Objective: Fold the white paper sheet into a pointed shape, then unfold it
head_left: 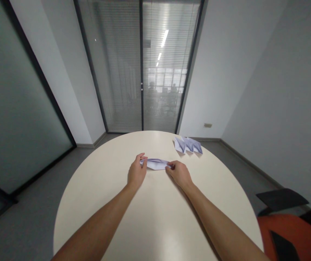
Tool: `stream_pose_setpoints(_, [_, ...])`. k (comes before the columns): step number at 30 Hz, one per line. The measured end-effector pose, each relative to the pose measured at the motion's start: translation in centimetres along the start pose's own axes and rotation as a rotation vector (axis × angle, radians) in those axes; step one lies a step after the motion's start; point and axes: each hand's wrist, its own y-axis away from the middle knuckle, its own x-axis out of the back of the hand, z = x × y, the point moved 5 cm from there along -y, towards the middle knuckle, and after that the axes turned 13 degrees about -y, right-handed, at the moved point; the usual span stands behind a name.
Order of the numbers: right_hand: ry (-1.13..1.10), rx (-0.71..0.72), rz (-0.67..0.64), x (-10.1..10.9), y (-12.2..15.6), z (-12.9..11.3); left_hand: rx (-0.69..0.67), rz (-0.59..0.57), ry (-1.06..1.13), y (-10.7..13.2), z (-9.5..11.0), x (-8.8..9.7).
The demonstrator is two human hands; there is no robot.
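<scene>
A folded sheet of pale lilac paper [157, 165], long and narrow with pointed ends, lies between my hands over the table. My left hand [137, 170] grips its left end, thumb in front and fingers behind. At the other end, my right hand [179, 172] pinches the paper between thumb and curled fingers. Both tips of the paper are partly covered by my fingers. Several folded paper pieces [188, 145] of the same colour stand in an overlapping row near the table's far right edge.
The round cream table [155, 210] spreads beneath my arms. An orange chair [291, 233] with black armrests is close to its right side. Beyond the far edge stand a glass door [141, 65] with blinds and a white wall [242, 65].
</scene>
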Motion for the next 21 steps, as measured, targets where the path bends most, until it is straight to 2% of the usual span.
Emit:
stream_pose_setpoints(5, [0.061, 0.038, 0.009, 0.5, 0.0, -0.2, 0.017, 0.004, -0.034, 0.0, -0.1, 0.0])
stream_pose_setpoints(10, [-0.31, 0.071, 0.01, 0.2, -0.3, 0.5, 0.01, 0.026, -0.013, -0.2, -0.6, -0.1])
stream_pose_setpoints(14, [-0.56, 0.127, 0.023, 0.3, -0.5, 0.1, 0.046, 0.03, 0.072, -0.6, -1.4, -0.4])
stream_pose_setpoints(21, [-0.62, 0.191, 0.025, 1.3, 0.1, -1.7, 0.076, 0.032, 0.067, -0.9, -1.9, -0.3])
